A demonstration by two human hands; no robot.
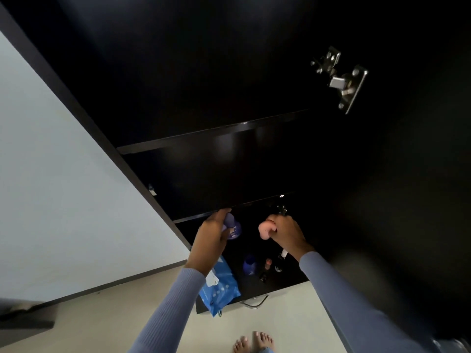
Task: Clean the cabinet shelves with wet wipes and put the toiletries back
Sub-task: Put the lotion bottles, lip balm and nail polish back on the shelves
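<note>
1. Cabinet (229, 72), one: dark, open, seen from below. Two shelf edges show, the upper shelf (211, 135) at 12 o'clock from the hands and the lower shelf (244, 201) just above them.
2. Hinge (340, 79), one: metal, at 1 o'clock on the cabinet's right side.
3. Hands, two. Left hand (211, 238): grip curled round a purple bottle (233, 229), held just under the lower shelf edge. Right hand (285, 231): grip closed on a pink item (266, 229), with a dark bottle top (280, 208) showing just above the knuckles; whether the hand also holds it, I cannot tell.
4. Sleeves, two: blue-grey ribbed, running to 6 and 5 o'clock.
5. Items on the bottom ledge (288, 281) below the hands, four counted: one blue bottle (249, 266), one small pink-capped bottle (267, 263), one dark bottle (263, 277), one dark bottle with white neck (281, 261).
6. Wipes pack (220, 289), one: blue, white flap, at 6 o'clock from the left hand, overhanging the ledge's front.
7. Handle (254, 301), one: metal, under the ledge.
8. Feet (253, 342), two: bare, on the pale floor at 6 o'clock.
9. Wall (51, 187), one: white, at 9 o'clock.
</note>
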